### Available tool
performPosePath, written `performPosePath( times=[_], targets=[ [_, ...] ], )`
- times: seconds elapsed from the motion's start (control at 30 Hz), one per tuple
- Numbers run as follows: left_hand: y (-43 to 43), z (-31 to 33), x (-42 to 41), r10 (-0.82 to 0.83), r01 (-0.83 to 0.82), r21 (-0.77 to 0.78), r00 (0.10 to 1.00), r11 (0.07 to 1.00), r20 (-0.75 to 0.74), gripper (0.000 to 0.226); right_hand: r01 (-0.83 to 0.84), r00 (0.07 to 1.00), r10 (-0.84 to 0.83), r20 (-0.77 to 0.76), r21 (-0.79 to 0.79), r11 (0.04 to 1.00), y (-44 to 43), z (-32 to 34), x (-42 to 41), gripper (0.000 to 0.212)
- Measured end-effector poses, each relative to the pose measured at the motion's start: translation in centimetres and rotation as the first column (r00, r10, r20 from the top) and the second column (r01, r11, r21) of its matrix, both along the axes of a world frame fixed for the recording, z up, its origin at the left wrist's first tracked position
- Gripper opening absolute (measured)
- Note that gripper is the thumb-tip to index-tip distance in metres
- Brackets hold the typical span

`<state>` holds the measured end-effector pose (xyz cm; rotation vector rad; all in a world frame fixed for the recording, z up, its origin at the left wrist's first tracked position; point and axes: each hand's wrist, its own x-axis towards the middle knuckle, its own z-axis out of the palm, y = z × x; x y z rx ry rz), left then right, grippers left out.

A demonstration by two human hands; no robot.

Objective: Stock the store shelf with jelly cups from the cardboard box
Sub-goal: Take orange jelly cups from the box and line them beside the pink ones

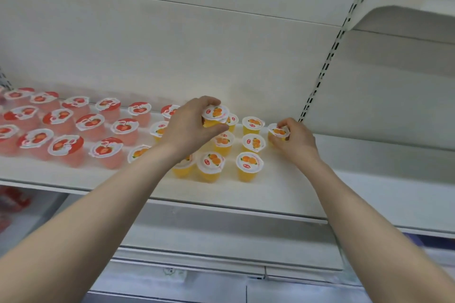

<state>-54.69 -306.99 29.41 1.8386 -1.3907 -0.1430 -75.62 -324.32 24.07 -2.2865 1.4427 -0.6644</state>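
Observation:
On the white shelf point(283, 194) stand several pink jelly cups point(66, 149) with red fruit lids on the left and several orange jelly cups point(249, 166) in rows at the middle. My left hand point(189, 128) grips one orange jelly cup point(215, 115) by its rim, held above the orange rows. My right hand point(294, 141) pinches another orange jelly cup point(278, 131) at the right end of the back row, low at the shelf surface. The cardboard box is out of view.
The white back panel point(197, 56) rises behind the cups. A slotted upright point(327, 61) divides this bay from the one on the right, where a higher shelf point(403, 15) juts out. Red packages point(12, 202) lie on the lower level at the left.

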Motion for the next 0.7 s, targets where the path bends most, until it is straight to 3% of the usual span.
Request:
performPosePath(
  times=[0.2, 0.33, 0.47, 0.57, 0.7],
  targets=[
    [-0.6, 0.2, -0.7, 0.0, 0.0, 0.006, 1.0, 1.0, 0.013, 0.054, -0.042, 0.999, 0.042, -0.004, 0.01, 0.999, -0.7, -0.1, 0.6, 0.035],
    [-0.7, 0.2, -1.4, 0.0, -0.001, 0.018, 0.999, 1.0, 0.034, 0.056, -0.123, 0.987, 0.116, -0.114, -0.063, 0.99, -0.2, 1.0, -0.5, 0.053],
    [-1.1, 0.4, -2.7, -0.02, 0.02, 0.016, 1.0, 1.0, 0.015, 0.058, -0.25, 0.965, 0.262, 0.024, -0.229, 0.941, 2.5, 3.8, -1.1, 0.053],
    [-1.8, 0.7, -4.0, -0.055, 0.055, 0.004, 0.998, 0.998, -0.006, 0.058, -0.37, 0.925, 0.379, 0.007, -0.197, 0.908, 4.6, 5.0, -0.6, 0.059],
    [-3.0, 1.1, -6.0, -0.113, 0.115, 0.032, 0.993, 0.993, -0.043, 0.058, -0.384, 0.914, 0.401, 0.057, -0.195, 0.903, 5.8, 5.1, -0.1, 0.054]
  ],
)
